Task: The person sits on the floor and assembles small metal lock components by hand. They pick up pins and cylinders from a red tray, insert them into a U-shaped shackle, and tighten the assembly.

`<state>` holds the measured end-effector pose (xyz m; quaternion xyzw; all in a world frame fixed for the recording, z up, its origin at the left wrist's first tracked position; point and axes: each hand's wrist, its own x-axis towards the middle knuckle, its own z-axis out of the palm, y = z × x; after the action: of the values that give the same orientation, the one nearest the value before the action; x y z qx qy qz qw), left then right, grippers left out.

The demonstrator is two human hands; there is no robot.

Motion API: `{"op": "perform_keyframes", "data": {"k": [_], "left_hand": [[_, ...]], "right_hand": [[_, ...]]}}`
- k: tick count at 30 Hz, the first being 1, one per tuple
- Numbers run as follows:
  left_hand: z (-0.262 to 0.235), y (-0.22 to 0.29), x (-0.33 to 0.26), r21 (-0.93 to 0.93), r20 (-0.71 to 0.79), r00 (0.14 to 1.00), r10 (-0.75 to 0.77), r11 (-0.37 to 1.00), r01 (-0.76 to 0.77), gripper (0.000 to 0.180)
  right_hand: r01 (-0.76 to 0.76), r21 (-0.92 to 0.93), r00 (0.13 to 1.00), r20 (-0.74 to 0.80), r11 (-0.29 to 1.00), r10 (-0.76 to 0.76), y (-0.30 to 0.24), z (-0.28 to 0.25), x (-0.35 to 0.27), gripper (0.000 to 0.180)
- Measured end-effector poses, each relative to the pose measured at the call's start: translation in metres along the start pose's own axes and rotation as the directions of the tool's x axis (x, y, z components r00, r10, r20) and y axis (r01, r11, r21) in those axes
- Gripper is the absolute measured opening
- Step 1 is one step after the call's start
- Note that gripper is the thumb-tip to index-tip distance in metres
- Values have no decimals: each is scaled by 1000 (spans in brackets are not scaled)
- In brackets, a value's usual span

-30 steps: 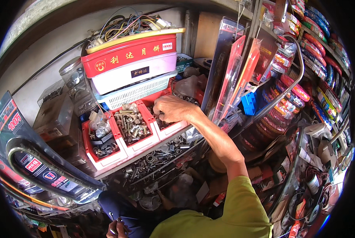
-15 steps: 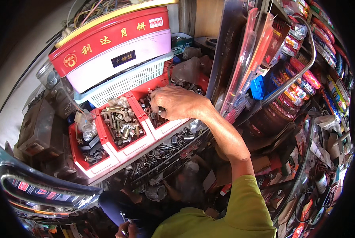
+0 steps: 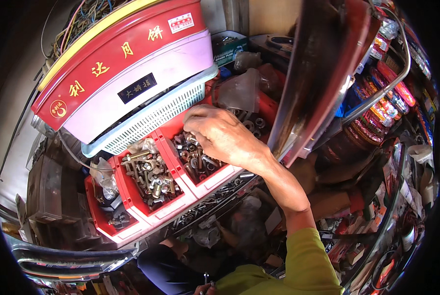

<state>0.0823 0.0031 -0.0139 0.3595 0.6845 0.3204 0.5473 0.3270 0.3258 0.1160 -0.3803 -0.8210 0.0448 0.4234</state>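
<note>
My right hand (image 3: 226, 136) reaches over a red bin of nuts and bolts (image 3: 196, 160). Its fingers are curled inward near the bin's far part, and whatever they may hold is hidden. At the lower edge only a little of my left hand (image 3: 200, 290) shows, its fingers closed round a small shiny metal piece (image 3: 206, 278) whose kind I cannot make out. Left of the reached-into bin stands another red bin heaped with bolts (image 3: 151, 177). A third bin at the far left holds a clear plastic bag (image 3: 107, 181) and dark metal parts (image 3: 120, 219).
Behind the bins a pale blue basket (image 3: 153, 118) carries a pink box (image 3: 180, 61) and a red one (image 3: 112, 54). Upright dark sheets (image 3: 311, 73) rise right of my hand. Metal fittings lie below the bin fronts. Packaged goods (image 3: 377, 108) fill the right side.
The view has shifted. My right hand has lifted and its fingers moved toward the far side of the bin, baring more nuts and bolts. My left hand now shows less, at the lower edge.
</note>
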Motion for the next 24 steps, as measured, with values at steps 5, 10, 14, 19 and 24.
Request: {"op": "perform_keyframes", "data": {"k": [5, 10, 14, 19, 24], "left_hand": [[6, 6, 1, 3, -43, 995, -88, 996, 88, 21], [12, 18, 7, -44, -135, 990, -52, 998, 47, 22], [17, 25, 13, -40, -124, 992, 28, 999, -33, 23], [15, -17, 25, -27, -119, 993, 17, 999, -21, 25], [21, -34, 23, -99, -119, 992, 37, 994, -49, 24]], "right_hand": [[63, -124, 991, 122, 990, -48, 0, -2, -5, 17], [119, -123, 989, 102, 985, -107, 4, 5, -9, 23], [132, -140, 989, 80, 981, -121, 2, 11, -9, 28], [135, -278, 976, 204, 951, -79, -3, -1, -11, 35], [164, -270, 950, 304, 949, -77, -6, 5, -6, 37]]}}
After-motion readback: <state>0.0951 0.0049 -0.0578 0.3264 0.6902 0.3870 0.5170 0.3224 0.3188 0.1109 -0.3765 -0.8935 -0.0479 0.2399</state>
